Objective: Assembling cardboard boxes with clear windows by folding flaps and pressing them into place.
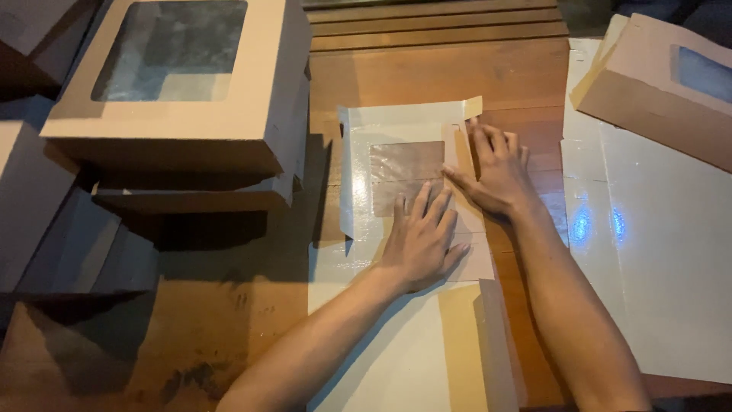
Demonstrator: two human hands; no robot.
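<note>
Flat windowed carton centre — brown windowed boxes stacked left.

The scene is dim and warm-toned, lit from above right. Glare shows as bluish spots on the glossy flat cardboard sheet at right. The stacked window boxes throw deep shadows onto the wooden table at left, where detail is lost. The picture is soft and slightly grainy, with murky corners
</note>
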